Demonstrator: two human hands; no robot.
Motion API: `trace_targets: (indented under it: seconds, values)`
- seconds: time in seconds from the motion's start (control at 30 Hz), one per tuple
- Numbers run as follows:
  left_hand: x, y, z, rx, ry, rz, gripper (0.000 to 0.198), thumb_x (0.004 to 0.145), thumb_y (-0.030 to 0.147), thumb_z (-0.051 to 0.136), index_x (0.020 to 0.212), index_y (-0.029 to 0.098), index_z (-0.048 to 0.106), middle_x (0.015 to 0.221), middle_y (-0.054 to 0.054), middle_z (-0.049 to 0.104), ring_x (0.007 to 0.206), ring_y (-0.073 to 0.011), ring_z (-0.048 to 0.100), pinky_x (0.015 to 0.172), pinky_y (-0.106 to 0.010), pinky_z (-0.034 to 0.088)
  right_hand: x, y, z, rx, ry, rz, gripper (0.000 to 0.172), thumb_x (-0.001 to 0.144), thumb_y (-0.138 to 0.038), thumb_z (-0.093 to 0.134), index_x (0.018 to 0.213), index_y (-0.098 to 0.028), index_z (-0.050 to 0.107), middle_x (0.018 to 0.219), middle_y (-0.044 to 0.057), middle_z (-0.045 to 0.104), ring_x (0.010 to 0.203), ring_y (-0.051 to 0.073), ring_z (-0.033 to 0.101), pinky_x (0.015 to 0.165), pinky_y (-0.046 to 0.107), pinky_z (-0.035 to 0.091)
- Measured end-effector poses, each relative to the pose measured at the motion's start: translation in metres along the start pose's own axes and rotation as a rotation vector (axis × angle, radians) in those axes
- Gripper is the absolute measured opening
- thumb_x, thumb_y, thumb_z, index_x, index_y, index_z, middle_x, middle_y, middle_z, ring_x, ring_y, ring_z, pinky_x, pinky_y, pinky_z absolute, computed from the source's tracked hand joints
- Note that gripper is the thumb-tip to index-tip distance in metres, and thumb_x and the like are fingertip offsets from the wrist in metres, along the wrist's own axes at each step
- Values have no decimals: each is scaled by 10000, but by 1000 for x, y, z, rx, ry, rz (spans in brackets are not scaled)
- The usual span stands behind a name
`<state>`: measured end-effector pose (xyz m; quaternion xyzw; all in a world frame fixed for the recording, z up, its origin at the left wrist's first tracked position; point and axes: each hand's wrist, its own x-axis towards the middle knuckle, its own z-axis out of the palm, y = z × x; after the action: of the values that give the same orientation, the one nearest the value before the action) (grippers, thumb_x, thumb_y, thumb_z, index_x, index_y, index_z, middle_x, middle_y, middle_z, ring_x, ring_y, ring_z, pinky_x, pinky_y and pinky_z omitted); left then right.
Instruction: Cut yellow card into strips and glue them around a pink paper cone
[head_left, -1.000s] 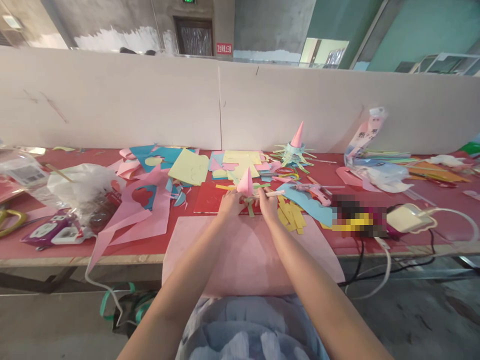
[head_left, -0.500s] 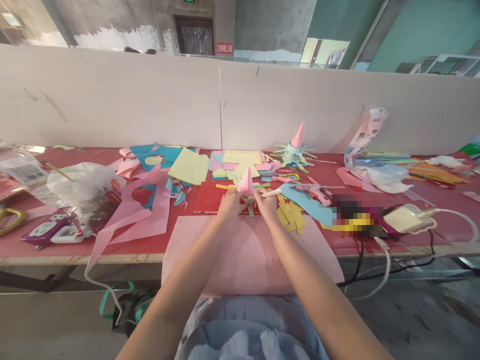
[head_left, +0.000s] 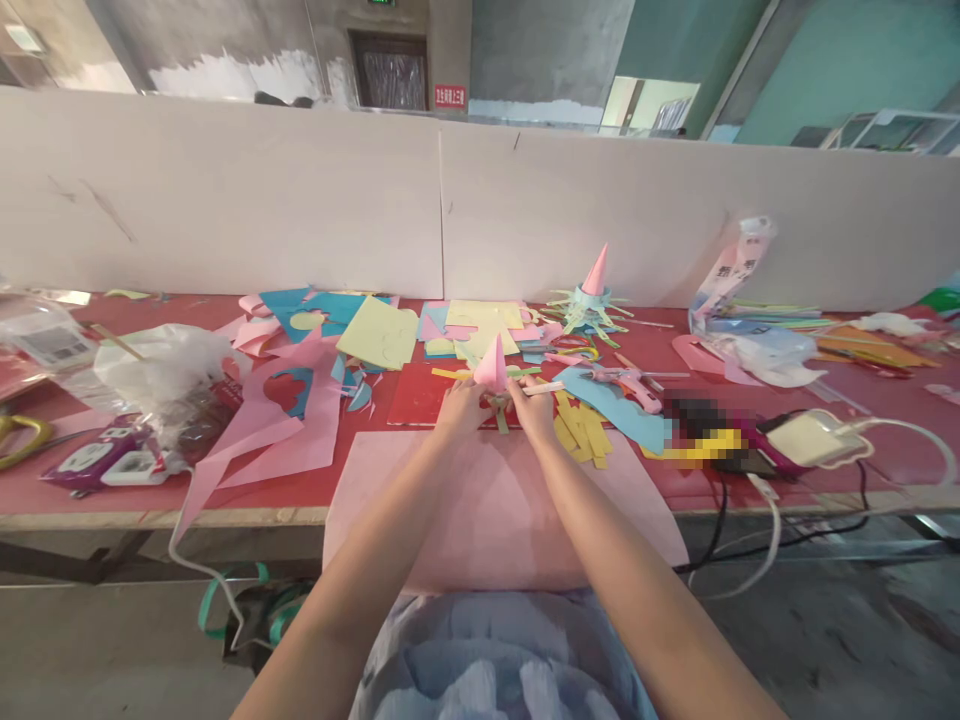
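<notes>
A paper craft with a pink cone (head_left: 492, 366) on top stands between my hands, low over the red board (head_left: 411, 398). Pale green and yellow paper strips stick out from under the cone. My left hand (head_left: 459, 408) is closed on the craft's left side, fingertips hidden behind its base. On the other side, my right hand (head_left: 534, 406) pinches the craft's edge, and a whitish flat strip (head_left: 547, 388) pokes out from its fingers to the right. A similar craft with a pink cone (head_left: 596, 272) and fringed green strips stands farther back.
Yellow paper strips (head_left: 583, 430) and a blue paper piece (head_left: 622, 410) lie to the right, beside a pink glue gun (head_left: 637, 388). Paper scraps (head_left: 379, 335) cover the back. A plastic bag (head_left: 172, 375) and scissors (head_left: 30, 440) are left; a white charger (head_left: 810, 438) with cables is right.
</notes>
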<state>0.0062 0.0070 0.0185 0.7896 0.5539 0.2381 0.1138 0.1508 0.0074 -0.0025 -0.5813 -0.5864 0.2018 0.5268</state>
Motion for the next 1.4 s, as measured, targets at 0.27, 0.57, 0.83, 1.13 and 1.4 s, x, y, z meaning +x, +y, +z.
trace_targets:
  seconds: [0.27, 0.57, 0.83, 1.13, 1.4]
  values:
    - [1, -2, 2, -14, 20, 11, 240, 732, 323, 612, 958, 244, 631, 931, -43, 591, 966, -225, 513, 798, -316, 414, 2, 3, 2, -2, 4, -1, 340, 805, -492, 449, 607, -217, 481, 478, -22, 530, 495, 135, 498, 548, 231, 362]
    - [3, -3, 3, -17, 8, 2, 241, 741, 347, 603, 948, 234, 652, 936, -44, 591, 957, -223, 519, 796, -310, 410, 2, 4, 2, -8, 8, -20, 325, 817, -440, 433, 583, -215, 450, 496, -17, 539, 514, 135, 493, 544, 230, 354]
    - [1, -1, 1, -26, 11, 3, 230, 734, 316, 616, 945, 237, 661, 932, -48, 591, 955, -217, 527, 788, -297, 424, 2, -1, 1, -70, -3, 10, 267, 782, -374, 433, 570, -224, 491, 458, -15, 524, 518, 157, 506, 544, 245, 355]
    - [1, 0, 0, -23, -7, -10, 248, 736, 322, 616, 965, 236, 660, 955, -48, 594, 975, -217, 524, 827, -308, 419, 0, -4, 0, -66, -2, 32, 250, 781, -352, 427, 575, -222, 482, 450, -32, 512, 494, 141, 482, 542, 232, 342]
    - [1, 1, 0, -15, -7, -11, 254, 750, 337, 596, 969, 225, 661, 942, -57, 593, 973, -224, 519, 816, -307, 422, 1, -6, 0, -107, 60, 26, 254, 755, -330, 445, 528, -220, 412, 428, -42, 446, 480, 134, 427, 525, 235, 311]
